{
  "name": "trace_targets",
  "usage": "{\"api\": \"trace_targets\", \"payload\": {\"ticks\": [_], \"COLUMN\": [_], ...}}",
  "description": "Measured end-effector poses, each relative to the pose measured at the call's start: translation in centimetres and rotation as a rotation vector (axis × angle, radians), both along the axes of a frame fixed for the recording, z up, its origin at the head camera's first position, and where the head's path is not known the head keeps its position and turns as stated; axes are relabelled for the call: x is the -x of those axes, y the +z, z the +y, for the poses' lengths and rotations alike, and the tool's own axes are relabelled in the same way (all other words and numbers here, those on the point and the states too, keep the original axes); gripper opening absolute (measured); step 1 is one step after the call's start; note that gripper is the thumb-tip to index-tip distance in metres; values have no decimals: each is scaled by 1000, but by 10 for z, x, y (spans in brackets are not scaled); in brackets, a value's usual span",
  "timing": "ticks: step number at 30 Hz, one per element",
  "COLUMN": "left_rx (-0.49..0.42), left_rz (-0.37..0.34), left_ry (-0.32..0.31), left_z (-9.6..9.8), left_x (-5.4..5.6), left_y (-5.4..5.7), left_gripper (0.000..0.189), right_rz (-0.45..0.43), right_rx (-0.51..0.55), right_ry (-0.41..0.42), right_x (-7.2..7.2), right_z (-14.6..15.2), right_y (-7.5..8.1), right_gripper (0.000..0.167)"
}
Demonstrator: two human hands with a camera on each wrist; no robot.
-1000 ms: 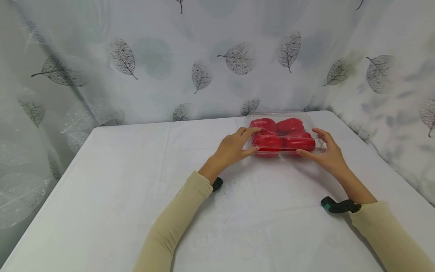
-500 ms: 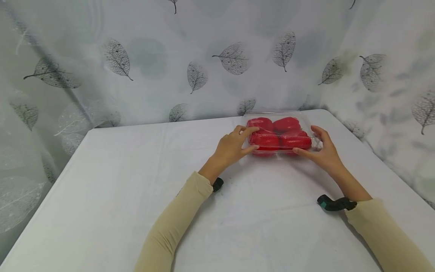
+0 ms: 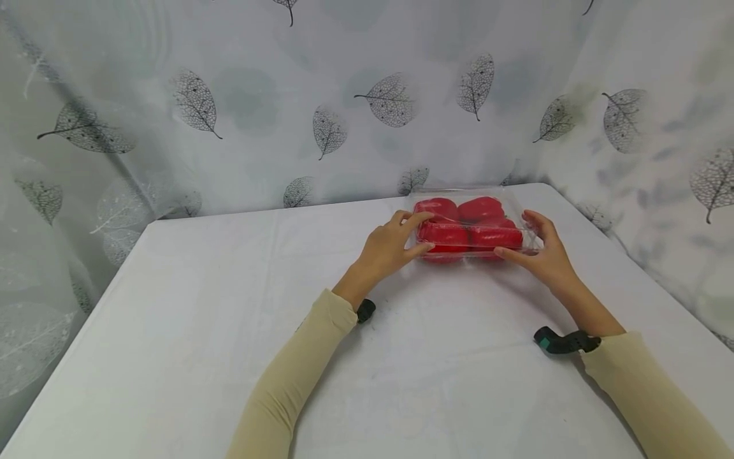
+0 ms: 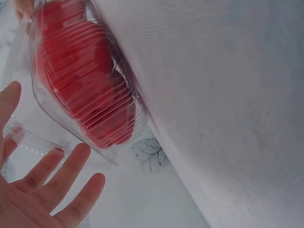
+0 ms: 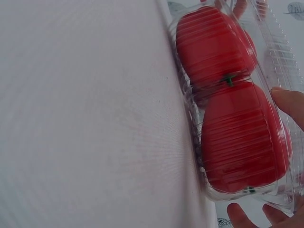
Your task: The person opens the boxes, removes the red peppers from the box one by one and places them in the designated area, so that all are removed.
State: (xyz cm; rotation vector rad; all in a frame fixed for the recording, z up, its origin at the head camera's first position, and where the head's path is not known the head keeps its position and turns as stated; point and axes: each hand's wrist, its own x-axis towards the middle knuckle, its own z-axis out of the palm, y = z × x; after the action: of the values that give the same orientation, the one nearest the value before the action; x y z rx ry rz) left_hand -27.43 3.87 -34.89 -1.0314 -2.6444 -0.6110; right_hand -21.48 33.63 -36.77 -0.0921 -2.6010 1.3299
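Observation:
A clear plastic clamshell box [image 3: 470, 254] stands at the far right of the table, its lid tilted over several red fruits [image 5: 242, 137]. Small green stems show on some of them in the right wrist view. My left hand [image 3: 385, 252] is at the box's left end, thumb at the front rim and index finger reaching over the lid. In the left wrist view its other fingers [image 4: 71, 166] are straight and spread. My right hand [image 3: 550, 255] holds the box's right end, the thumb [image 5: 287, 102] at the front rim and the index finger bent round behind.
A white cloth covers the table [image 3: 258, 319]. Behind it and along the right side hangs a pale curtain [image 3: 246, 115] with leaf prints. Both forearms wear beige sleeves [image 3: 298, 370], and a black wrist device [image 3: 564, 341] sits at the right wrist.
The view has shifted slightly, so the box and hands appear a little farther left. The lid's front edge stands a little higher in view. Both hands stay at the box's ends.

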Motion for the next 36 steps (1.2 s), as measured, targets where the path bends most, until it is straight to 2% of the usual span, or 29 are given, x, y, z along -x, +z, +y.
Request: {"api": "trace_targets", "payload": {"ticks": [8, 31, 36], "left_rx": [-49, -51, -55], "left_rz": [-74, -64, -61], "left_ry": [-21, -27, -29], "left_z": [0, 0, 2], "left_x": [2, 2, 2], "left_y": [-1, 0, 0], "left_gripper": [61, 60, 61], "right_rz": [-7, -3, -13], "right_rx": [27, 40, 105], "right_ry": [-1, 39, 47], "right_x": [0, 3, 3], "right_z": [-1, 7, 12], "right_y": [0, -3, -6], "right_gripper": [95, 90, 88]}}
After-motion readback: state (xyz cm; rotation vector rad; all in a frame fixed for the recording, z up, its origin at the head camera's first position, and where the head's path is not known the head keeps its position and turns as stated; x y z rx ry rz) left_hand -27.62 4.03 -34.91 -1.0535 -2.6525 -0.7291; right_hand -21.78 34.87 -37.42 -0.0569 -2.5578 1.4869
